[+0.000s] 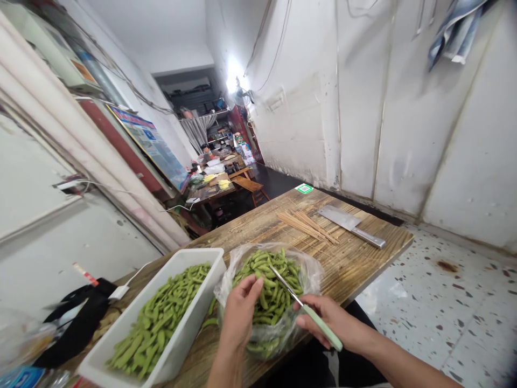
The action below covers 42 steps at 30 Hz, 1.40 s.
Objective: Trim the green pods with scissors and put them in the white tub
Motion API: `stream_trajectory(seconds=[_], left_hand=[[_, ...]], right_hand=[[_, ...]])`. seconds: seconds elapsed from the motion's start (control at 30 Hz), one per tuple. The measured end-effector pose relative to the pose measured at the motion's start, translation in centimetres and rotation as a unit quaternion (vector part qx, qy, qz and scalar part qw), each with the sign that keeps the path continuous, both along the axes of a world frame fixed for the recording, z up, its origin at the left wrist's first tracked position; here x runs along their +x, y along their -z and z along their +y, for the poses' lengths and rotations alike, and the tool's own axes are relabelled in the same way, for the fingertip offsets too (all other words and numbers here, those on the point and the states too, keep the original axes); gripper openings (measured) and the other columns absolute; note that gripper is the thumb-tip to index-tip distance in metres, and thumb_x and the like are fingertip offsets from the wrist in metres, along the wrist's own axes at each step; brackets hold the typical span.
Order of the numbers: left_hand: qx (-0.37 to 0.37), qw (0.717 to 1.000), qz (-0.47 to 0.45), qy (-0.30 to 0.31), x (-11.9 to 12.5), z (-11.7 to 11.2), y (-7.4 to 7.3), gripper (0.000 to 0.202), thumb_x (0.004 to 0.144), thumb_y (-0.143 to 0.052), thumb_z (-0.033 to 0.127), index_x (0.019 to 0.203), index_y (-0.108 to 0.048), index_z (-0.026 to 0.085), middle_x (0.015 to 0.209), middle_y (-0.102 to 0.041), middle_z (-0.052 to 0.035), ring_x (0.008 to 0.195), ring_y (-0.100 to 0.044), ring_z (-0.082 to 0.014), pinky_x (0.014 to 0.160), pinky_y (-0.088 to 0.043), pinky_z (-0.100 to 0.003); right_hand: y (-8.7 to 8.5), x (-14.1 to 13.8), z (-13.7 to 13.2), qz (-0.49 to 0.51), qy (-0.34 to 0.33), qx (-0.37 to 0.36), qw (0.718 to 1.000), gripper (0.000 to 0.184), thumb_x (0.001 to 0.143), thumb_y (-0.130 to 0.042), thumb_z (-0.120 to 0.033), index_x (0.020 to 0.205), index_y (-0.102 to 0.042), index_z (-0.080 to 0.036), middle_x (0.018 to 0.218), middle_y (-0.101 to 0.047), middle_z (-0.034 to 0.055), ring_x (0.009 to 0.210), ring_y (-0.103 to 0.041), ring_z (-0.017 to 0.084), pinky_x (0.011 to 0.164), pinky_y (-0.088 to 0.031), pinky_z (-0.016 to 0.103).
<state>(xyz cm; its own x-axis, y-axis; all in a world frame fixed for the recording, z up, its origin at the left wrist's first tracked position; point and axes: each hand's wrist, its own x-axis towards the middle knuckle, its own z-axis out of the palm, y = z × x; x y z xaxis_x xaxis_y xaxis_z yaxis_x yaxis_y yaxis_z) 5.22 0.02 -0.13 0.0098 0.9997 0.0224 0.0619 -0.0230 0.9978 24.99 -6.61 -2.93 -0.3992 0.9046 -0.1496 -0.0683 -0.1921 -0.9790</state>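
Green edamame pods [278, 302] in plastic bag [311, 264], bottom middle of frame. Right hand [338, 316] holds cutter [323, 326]; left hand [238, 310] at pods, can't tell if gripping one. Best go slow, fingers away from blade [287, 286].

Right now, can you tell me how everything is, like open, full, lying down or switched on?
Left hand: thumb and finger together, over the bag
Right hand: closed around the green-handled tool
Plastic bag: open, heaped with green pods
White tub: uncovered, holding pods
Cleaver: lying flat
Thin sticks: loose, fanned out
Lamp: on
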Motion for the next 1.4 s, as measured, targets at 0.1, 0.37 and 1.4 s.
stream_trajectory(seconds=[0.1,0.37,1.4], left_hand=[[0.005,1.0,0.02,0.021,0.1,-0.3,-0.2,0.041,0.073,-0.069,0.048,0.093,-0.07,0.013,0.082,-0.071,-0.0053,0.072,-0.06,-0.0152,0.07,-0.047,-0.026],[0.003,0.994,0.111,0.022,0.1,-1.2,-1.2,0.049,0.065,-0.071,0.053,0.094,-0.076,0.014,0.093,-0.076,-0.0102,0.093,-0.067,-0.0274,0.089,-0.049,-0.039],[0.119,0.801,0.584,-0.061,-2.7,-1.1,-2.0,0.031,0.084,-0.051,0.044,0.086,-0.073,0.022,0.088,-0.073,-0.0075,0.088,-0.065,-0.0256,0.08,-0.042,-0.037]], right_hand=[[-0.4,0.7,-0.3,0.0,-0.047,0.027,0.999,0.057,0.076,-0.063,-0.064,0.104,-0.052,-0.016,0.057,-0.041,-0.0094,0.044,-0.038,0.005,0.039,-0.032,0.016],[-0.9,0.7,-0.2,-0.003,-0.056,0.052,0.997,0.056,0.08,-0.059,-0.064,0.107,-0.054,-0.015,0.052,-0.042,-0.0094,0.043,-0.038,0.006,0.041,-0.029,0.016],[0.0,0.4,0.8,0.037,-0.011,-0.017,0.999,0.051,0.075,-0.063,-0.065,0.089,-0.051,-0.017,0.055,-0.044,-0.0089,0.04,-0.038,0.004,0.036,-0.033,0.015]])
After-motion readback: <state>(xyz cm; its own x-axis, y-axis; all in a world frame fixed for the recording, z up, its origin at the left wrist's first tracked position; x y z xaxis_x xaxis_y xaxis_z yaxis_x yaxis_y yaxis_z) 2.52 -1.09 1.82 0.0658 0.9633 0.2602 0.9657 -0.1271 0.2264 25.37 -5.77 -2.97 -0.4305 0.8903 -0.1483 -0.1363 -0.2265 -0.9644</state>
